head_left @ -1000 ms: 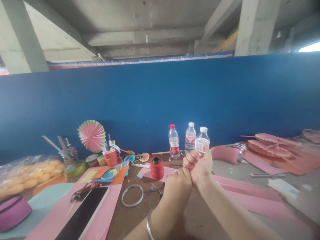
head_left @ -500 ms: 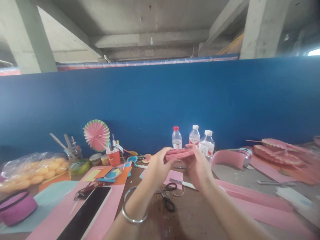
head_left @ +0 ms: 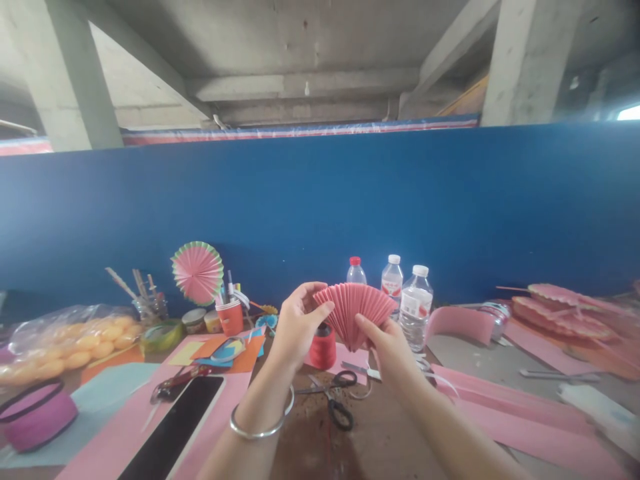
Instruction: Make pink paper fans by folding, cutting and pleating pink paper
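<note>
Pink pleated fan (head_left: 354, 303), spread | left fingers (head_left: 323, 311): gripping one side | right fingers (head_left: 369, 327): gripping opposite side

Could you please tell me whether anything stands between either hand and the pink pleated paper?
Nothing visible does: the left hand and the right hand each hold the pink pleated paper directly. The red spool appears beyond them, not in between.

Softly, evenly lit, slightly hazy. Blown out at bright opening (head_left: 630, 114), far right. Dimmer across ceiling (head_left: 350, 40). Sharper mid-frame, stretched toward edges, smeared around pink fans (head_left: 565, 321) at right.
</note>
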Demonstrator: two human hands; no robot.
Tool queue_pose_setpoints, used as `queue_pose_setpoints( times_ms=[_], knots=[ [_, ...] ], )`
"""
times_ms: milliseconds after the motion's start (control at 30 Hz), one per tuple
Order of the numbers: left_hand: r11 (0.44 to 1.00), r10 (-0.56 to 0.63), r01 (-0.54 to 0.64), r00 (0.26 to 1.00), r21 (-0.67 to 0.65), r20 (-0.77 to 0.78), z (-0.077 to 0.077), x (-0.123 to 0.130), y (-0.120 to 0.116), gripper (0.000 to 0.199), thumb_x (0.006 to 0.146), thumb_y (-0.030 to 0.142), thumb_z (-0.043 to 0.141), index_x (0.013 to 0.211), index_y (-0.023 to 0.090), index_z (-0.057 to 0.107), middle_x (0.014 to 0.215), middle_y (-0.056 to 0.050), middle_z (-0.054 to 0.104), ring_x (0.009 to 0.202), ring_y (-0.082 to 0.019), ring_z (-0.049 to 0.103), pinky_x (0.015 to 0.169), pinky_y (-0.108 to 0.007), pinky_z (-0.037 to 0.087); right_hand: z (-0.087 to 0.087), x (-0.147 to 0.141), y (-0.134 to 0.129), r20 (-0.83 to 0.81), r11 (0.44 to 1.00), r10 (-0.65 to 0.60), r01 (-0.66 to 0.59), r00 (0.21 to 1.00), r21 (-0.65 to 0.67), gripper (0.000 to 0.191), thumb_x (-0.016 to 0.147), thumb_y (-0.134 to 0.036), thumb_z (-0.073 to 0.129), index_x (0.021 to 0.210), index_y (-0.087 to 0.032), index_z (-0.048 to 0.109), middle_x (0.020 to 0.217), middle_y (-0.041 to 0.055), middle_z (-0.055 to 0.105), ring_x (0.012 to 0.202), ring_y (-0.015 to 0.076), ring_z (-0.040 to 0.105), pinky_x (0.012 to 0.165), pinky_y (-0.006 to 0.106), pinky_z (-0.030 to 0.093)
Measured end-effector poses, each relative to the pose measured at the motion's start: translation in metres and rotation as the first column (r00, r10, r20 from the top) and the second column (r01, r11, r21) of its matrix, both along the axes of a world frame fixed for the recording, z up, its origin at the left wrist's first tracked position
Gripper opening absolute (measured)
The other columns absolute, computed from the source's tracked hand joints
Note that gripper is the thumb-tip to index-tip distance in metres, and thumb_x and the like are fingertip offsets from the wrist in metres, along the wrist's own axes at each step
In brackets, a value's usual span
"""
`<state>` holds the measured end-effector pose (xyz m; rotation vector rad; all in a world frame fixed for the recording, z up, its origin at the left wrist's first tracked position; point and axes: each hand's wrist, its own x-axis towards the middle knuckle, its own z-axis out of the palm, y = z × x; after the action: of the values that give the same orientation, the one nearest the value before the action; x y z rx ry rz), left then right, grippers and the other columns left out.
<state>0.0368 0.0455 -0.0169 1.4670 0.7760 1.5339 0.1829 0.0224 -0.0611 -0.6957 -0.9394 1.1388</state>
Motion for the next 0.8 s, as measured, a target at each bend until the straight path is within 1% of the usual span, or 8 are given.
queue_pose_setpoints(
  times_ms=[100, 200, 333, 433, 533, 600, 800],
  knots=[
    [0.999, -0.004, 0.009, 0.996, -0.052, 0.088, 0.001, -0.003, 0.003, 0.031, 0.066, 0.024, 0.075, 0.093, 0.016, 0.063, 0.084, -0.003, 0.067, 0.072, -0.015, 0.063, 0.062, -0.023, 0.05, 0.004, 0.006, 0.004, -0.121, 0.999, -0.035, 0.035, 0.992, 0.001, 0.033, 0.069, -0.034, 0.075, 0.092, -0.014, 0.064, 0.081, 0.0043, 0.069, 0.068, 0.0168, 0.063, 0.058, 0.027, 0.05],
    [0.996, 0.012, 0.006, 0.981, -0.091, 0.193, -0.001, -0.006, 0.008, 0.034, 0.063, 0.024, 0.077, 0.092, 0.016, 0.061, 0.076, 0.0, 0.065, 0.066, -0.013, 0.062, 0.061, -0.024, 0.051, 0.008, 0.013, 0.008, -0.253, 0.996, -0.088, 0.091, 0.964, 0.001, 0.035, 0.064, -0.032, 0.079, 0.092, -0.017, 0.063, 0.083, 0.0012, 0.069, 0.07, 0.0146, 0.064, 0.058, 0.024, 0.053],
    [0.994, 0.032, 0.005, 0.944, -0.11, 0.329, -0.01, 0.0, 0.014, 0.034, 0.064, 0.024, 0.077, 0.09, 0.016, 0.057, 0.08, 0.001, 0.065, 0.072, -0.011, 0.063, 0.071, -0.025, 0.052, 0.006, 0.018, 0.016, -0.411, 0.989, -0.142, 0.142, 0.901, -0.03, 0.036, 0.06, -0.028, 0.082, 0.09, -0.021, 0.063, 0.084, -0.0034, 0.068, 0.069, 0.0104, 0.064, 0.059, 0.018, 0.055],
    [0.992, 0.033, 0.02, 0.912, -0.125, 0.409, -0.021, 0.01, 0.017, 0.032, 0.065, 0.024, 0.076, 0.087, 0.017, 0.055, 0.082, 0.001, 0.063, 0.075, -0.011, 0.064, 0.076, -0.027, 0.052, 0.0, 0.019, 0.022, -0.494, 0.986, -0.164, 0.156, 0.854, -0.057, 0.033, 0.059, -0.027, 0.083, 0.085, -0.021, 0.063, 0.084, -0.0038, 0.068, 0.069, 0.0094, 0.065, 0.063, 0.017, 0.057],
    [0.987, 0.042, 0.037, 0.884, -0.159, 0.465, -0.031, 0.02, 0.018, 0.034, 0.062, 0.022, 0.077, 0.084, 0.017, 0.053, 0.08, 0.002, 0.062, 0.072, -0.011, 0.064, 0.076, -0.027, 0.052, -0.006, 0.019, 0.027, -0.537, 0.983, -0.181, 0.163, 0.824, -0.081, 0.03, 0.059, -0.029, 0.083, 0.078, -0.02, 0.063, 0.076, -0.0043, 0.069, 0.066, 0.0086, 0.066, 0.065, 0.015, 0.058],
    [0.981, 0.054, 0.046, 0.866, -0.188, 0.497, -0.037, 0.026, 0.019, 0.036, 0.06, 0.02, 0.078, 0.083, 0.018, 0.051, 0.08, 0.001, 0.062, 0.071, -0.011, 0.064, 0.076, -0.028, 0.053, -0.009, 0.02, 0.029, -0.545, 0.983, -0.182, 0.159, 0.818, -0.09, 0.029, 0.059, -0.029, 0.084, 0.076, -0.02, 0.062, 0.072, -0.0047, 0.068, 0.064, 0.0084, 0.066, 0.065, 0.014, 0.058],
    [0.968, 0.095, 0.053, 0.827, -0.243, 0.554, -0.047, 0.035, 0.02, 0.037, 0.061, 0.016, 0.076, 0.081, 0.02, 0.045, 0.074, 0.003, 0.062, 0.067, -0.012, 0.066, 0.069, -0.029, 0.054, -0.017, 0.017, 0.035, -0.547, 0.986, -0.169, 0.148, 0.82, -0.083, 0.035, 0.055, -0.029, 0.086, 0.079, -0.02, 0.062, 0.073, -0.0044, 0.069, 0.068, 0.0102, 0.067, 0.066, 0.017, 0.059]
  ],
)
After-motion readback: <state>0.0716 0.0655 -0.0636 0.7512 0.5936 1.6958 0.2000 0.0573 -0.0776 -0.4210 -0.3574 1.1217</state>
